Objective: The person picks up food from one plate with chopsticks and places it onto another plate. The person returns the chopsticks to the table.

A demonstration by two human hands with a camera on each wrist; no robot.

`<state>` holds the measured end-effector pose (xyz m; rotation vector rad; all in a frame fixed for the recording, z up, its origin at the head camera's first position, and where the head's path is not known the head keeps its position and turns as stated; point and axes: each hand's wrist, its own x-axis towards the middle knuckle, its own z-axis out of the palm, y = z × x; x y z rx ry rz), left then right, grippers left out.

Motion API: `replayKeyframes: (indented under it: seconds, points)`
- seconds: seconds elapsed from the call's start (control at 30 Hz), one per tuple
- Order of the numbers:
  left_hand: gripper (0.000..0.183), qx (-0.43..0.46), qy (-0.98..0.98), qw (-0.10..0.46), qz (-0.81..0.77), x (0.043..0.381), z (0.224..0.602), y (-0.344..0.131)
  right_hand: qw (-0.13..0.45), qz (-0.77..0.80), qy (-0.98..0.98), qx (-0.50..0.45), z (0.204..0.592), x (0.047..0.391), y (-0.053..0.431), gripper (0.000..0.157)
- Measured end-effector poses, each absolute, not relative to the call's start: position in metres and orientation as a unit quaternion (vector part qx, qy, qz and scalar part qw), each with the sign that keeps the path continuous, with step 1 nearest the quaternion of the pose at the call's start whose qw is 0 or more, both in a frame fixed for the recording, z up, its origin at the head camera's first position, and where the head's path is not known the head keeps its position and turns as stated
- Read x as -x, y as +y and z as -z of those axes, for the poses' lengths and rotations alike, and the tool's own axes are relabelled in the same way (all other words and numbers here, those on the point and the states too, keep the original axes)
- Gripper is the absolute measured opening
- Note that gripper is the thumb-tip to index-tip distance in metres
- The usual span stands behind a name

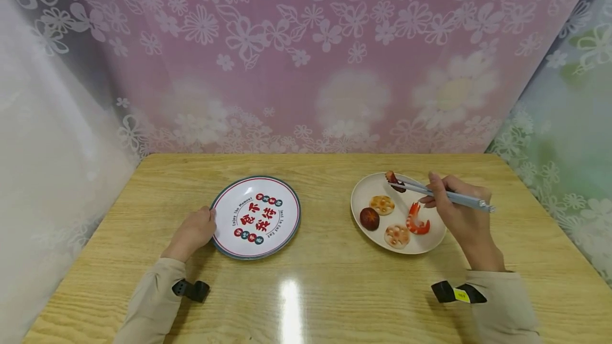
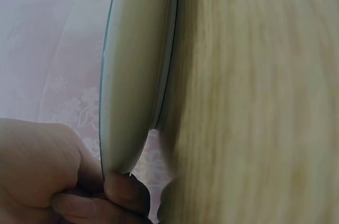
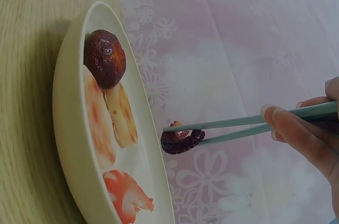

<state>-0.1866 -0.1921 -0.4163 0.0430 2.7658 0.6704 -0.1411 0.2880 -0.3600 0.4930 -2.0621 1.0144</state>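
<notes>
My left hand [image 1: 193, 232] pinches the left rim of a round white plate [image 1: 284, 235] with a blue-green edge and red lettering. In the left wrist view, thumb and curled fingers grip the edge of the plate [image 2: 135, 65]. My right hand [image 1: 461, 211] holds pale blue chopsticks [image 1: 466, 200]. Between their tips is a dark red, curled piece [image 3: 183, 143] like octopus tentacle, lifted over a cream oval plate [image 1: 362, 195]. On that plate lie a brown mushroom cap [image 1: 370, 218], two lotus root slices, one nearer [image 1: 398, 236] and one farther, and a red-and-white shrimp [image 1: 417, 224].
Both plates stand on a wood-grain table [image 1: 330, 291], with a stretch of tabletop between them. A pink floral curtain [image 1: 306, 94] hangs along the table's back edge, and pale curtains hang at both sides. Each wrist wears a black camera strap.
</notes>
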Motion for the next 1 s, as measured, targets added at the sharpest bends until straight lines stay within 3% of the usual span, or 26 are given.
replayKeyframes:
  seconds: [1.0]
  points:
    - [0.040, -0.009, 0.962, 0.146, -0.231, 0.187, 0.419, -0.192, 0.396, -0.398, -0.798, -0.220, 0.360, 0.144, 0.277, 0.019]
